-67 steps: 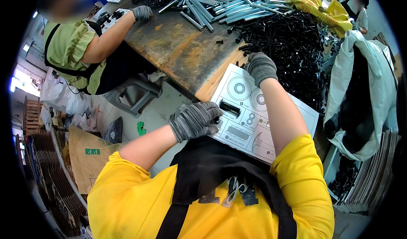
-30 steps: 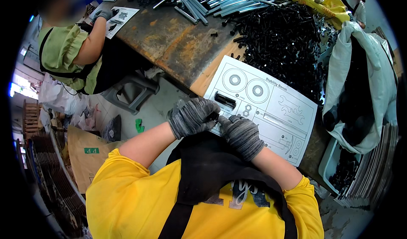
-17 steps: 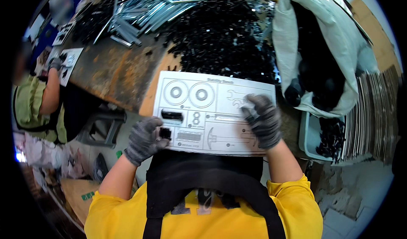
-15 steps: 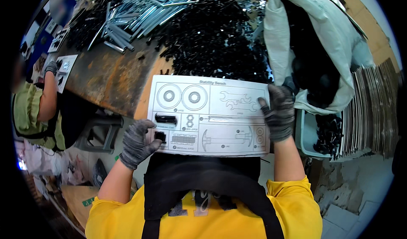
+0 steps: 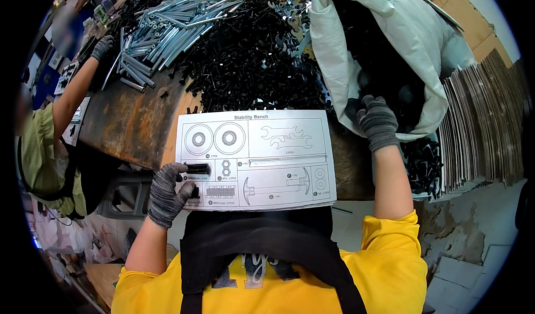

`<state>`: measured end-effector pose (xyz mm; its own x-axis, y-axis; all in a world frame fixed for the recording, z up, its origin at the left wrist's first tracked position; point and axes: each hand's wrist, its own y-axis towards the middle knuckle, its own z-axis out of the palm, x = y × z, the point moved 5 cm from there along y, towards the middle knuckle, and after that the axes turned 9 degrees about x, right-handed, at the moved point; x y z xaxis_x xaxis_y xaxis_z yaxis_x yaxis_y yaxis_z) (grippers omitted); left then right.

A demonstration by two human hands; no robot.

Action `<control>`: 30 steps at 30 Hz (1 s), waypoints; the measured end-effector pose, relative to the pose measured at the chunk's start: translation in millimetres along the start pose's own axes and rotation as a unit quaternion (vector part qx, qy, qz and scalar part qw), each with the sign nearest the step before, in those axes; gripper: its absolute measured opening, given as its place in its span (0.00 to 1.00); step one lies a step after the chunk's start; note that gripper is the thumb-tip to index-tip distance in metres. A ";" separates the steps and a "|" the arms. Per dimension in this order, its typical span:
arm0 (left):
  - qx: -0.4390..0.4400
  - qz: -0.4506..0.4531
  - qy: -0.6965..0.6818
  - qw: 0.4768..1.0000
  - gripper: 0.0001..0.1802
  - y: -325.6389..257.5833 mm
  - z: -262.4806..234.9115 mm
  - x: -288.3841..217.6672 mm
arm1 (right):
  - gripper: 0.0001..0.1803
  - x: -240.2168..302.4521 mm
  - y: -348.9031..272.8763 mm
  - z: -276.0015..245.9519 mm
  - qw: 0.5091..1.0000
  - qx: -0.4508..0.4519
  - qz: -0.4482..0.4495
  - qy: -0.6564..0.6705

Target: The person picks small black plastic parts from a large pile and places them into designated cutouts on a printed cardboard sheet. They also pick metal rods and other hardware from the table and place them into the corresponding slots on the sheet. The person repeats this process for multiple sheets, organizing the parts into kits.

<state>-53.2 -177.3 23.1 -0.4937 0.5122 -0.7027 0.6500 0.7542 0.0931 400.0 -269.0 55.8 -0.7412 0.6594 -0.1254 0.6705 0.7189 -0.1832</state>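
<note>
My gloved left hand [image 5: 168, 196] is at the left edge of a white printed sheet [image 5: 273, 205] with outline drawings of parts. Its index finger touches the long black bolts [image 5: 200, 169] lying on the sheet. The thumb, apart from the index finger, lies beside a small black piece [image 5: 195, 192]. At the mouth of a white woven sack [image 5: 329, 52] is my gloved right hand [image 5: 378, 123]. Its fingers bend toward the dark contents [image 5: 398, 99], next to a dark round piece [image 5: 351, 109]. Whether they grip anything is hidden against the black.
A pile of black bolts [image 5: 251, 63] covers the table behind the sheet, with metal tubes [image 5: 167, 30] and wrenches [image 5: 295, 16] beyond. Stacked cardboard [image 5: 482, 124] and a bin of black parts [image 5: 422, 166] stand right. A co-worker's arm [image 5: 78, 94] reaches across the left side.
My right hand has left the sheet's right edge and moved to the sack. My left index finger and thumb have come closer to the black pieces. The co-worker's arm has stretched forward.
</note>
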 end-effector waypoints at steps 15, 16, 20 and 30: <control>-0.015 0.001 0.039 0.999 0.16 -1.4 -5.3 0.9 | 0.22 -29.1 25.1 -10.0 0.998 0.032 0.025 -0.046; -0.015 0.005 0.040 0.999 0.16 4.0 -6.3 0.4 | 0.23 -33.4 15.9 -16.1 0.998 0.020 0.033 -0.050; -0.033 -0.016 0.051 0.998 0.17 -0.9 -11.9 5.6 | 0.24 -22.6 26.9 -17.9 0.997 0.041 0.024 -0.054; -0.041 0.008 0.008 0.999 0.16 0.2 -11.5 19.2 | 0.25 -20.6 42.9 -26.9 0.994 0.082 0.061 -0.028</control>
<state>-69.1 -162.6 17.8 -0.4928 0.5314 -0.6890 0.6098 0.7758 0.1621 444.9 -245.8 76.7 -0.6588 0.7225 -0.2097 0.7447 0.5866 -0.3185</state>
